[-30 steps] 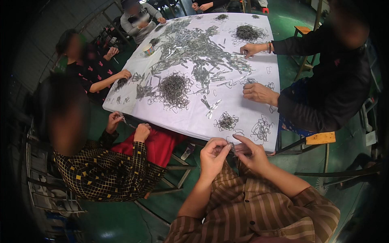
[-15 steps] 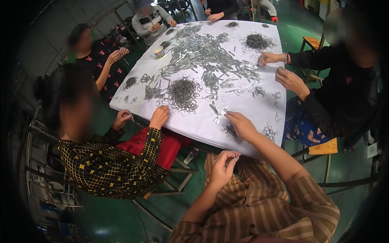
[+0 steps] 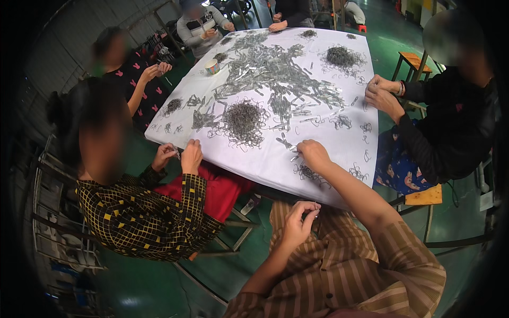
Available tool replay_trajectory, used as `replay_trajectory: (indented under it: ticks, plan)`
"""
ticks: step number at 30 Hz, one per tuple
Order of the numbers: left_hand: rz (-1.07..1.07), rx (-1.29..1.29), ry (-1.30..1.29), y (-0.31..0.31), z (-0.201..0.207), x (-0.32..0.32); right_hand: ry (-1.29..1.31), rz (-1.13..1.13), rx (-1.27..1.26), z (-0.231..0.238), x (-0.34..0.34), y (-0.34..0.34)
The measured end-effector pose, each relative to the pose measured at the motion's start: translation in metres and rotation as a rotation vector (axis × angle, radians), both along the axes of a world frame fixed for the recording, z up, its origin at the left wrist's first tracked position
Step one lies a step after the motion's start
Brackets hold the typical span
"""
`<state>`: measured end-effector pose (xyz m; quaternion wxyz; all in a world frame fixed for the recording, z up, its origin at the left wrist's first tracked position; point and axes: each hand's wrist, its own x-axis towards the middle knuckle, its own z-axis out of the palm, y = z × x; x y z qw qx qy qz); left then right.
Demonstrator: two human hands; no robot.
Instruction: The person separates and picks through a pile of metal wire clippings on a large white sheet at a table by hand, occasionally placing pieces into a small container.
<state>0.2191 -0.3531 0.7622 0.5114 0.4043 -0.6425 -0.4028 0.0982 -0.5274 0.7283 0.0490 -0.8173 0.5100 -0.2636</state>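
My left hand [image 3: 298,223] is raised over my lap, just off the table's near edge. Its thumb and fingers are pinched on a small shiny metal piece [image 3: 317,213], too small to make out fully. On the white table, my right hand [image 3: 315,156] has its fingers bent together beside a few small flat metal strips [image 3: 284,140]. Whatever its fingertips may hold is hidden. A small heap of dark wire hooks [image 3: 306,171] lies just below that hand, and another little heap of wire hooks [image 3: 358,171] is to its right.
Many metal strips [image 3: 260,69] spread over the white-covered table [image 3: 238,164]. Larger heaps of dark wire hooks [image 3: 244,121] lie left of centre and far right [image 3: 342,56]. A paper cup [image 3: 212,67] stands at the left. Co-workers sit around, their hands near the edges.
The shiny strips at my right fingertips are mostly gone from sight. A metal piece now shows in my left pinch. Both nearest co-workers have drawn a hand back from the table toward their other hand.
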Motion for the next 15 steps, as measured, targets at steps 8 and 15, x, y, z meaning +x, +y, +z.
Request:
replay_trajectory:
  ticks: [8, 15]
  plan:
    - [0.067, 0.028, 0.031, -0.010, -0.007, 0.000, -1.124, 0.081, 0.734, 0.040, -0.024, 0.077]
    - [0.084, 0.012, -0.209, -0.006, 0.000, -0.002, -1.130, 0.089, 0.699, 0.047, -0.030, 0.122]
